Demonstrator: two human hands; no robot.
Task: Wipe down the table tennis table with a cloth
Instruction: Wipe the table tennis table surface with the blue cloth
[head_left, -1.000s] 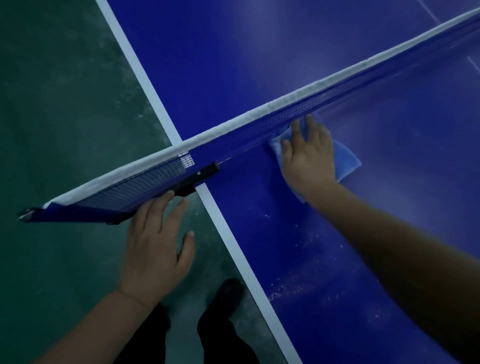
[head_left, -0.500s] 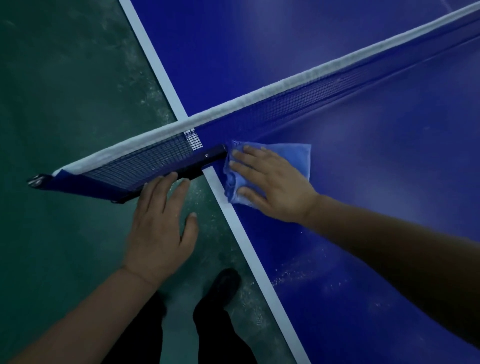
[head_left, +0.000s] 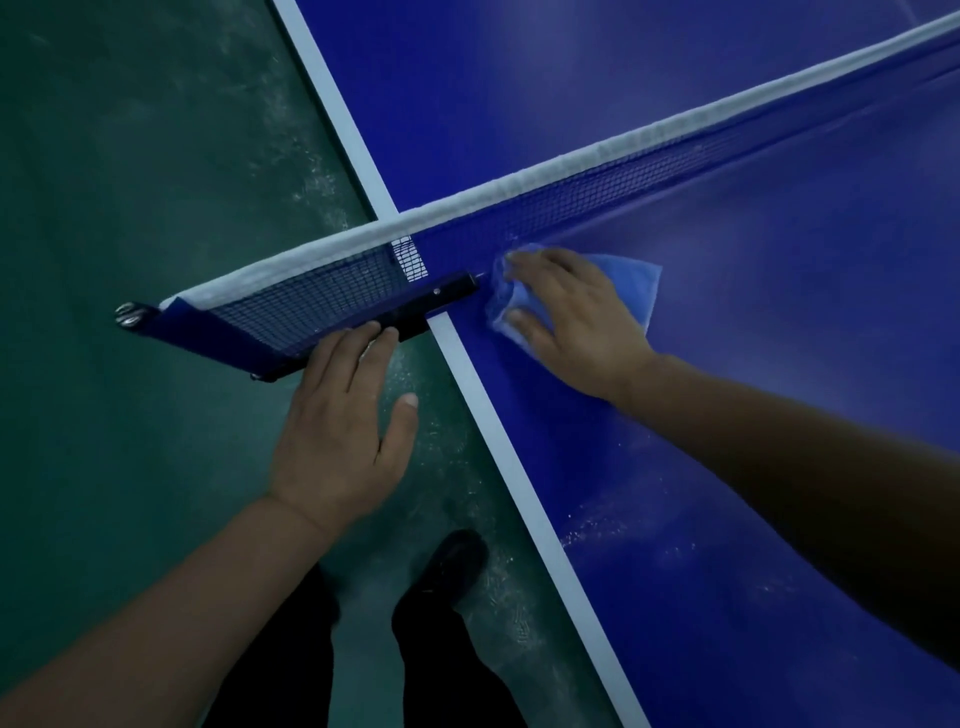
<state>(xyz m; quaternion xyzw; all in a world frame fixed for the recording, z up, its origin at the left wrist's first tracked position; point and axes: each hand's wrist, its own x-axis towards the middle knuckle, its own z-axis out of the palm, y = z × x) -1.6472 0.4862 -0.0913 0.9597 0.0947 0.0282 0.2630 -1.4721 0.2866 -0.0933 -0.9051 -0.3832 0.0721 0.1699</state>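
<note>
A blue table tennis table (head_left: 779, 364) with a white edge line fills the right side of the head view. My right hand (head_left: 571, 312) lies flat with spread fingers on a light blue cloth (head_left: 631, 283), pressing it onto the table just beside the net, near the table's left edge. My left hand (head_left: 343, 431) hovers with straight fingers off the table's side, its fingertips at the black net clamp (head_left: 415, 317); I cannot tell whether they touch it. It holds nothing.
The blue net with a white top band (head_left: 571, 171) runs diagonally from the overhanging post end (head_left: 132, 314) to the upper right. White dust specks (head_left: 613, 525) lie on the near table surface. Green floor (head_left: 130, 182) is at left; my dark shoes (head_left: 452, 566) stand below.
My right hand slid the cloth along the net from further right to the table's left edge, then shifted slightly back right. My left hand stayed by the net clamp.
</note>
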